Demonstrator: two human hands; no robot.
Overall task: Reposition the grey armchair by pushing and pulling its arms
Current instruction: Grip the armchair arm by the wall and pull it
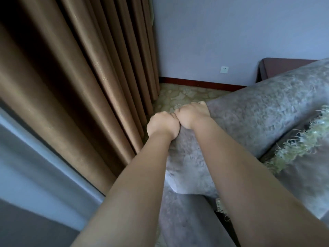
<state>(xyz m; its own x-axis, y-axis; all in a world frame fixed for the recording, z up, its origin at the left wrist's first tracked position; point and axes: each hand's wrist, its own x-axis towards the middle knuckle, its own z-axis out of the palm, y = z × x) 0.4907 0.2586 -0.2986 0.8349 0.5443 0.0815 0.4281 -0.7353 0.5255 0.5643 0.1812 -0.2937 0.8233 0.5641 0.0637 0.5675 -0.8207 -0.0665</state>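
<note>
Grey armchair (249,118) arm gripped by left hand (162,125) and right hand (191,114), fingers curled over

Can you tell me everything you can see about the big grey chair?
The grey plush-fabric armchair fills the right of the view, only partly in frame. Its cover looks soft, velvety and mottled over rounded padding. It stands on patterned carpet beside a brown pleated curtain. The left hand and right hand grip the far corner of one arm side by side, fingers curled over its edge. A pale green fringed cloth lies on it.
</note>
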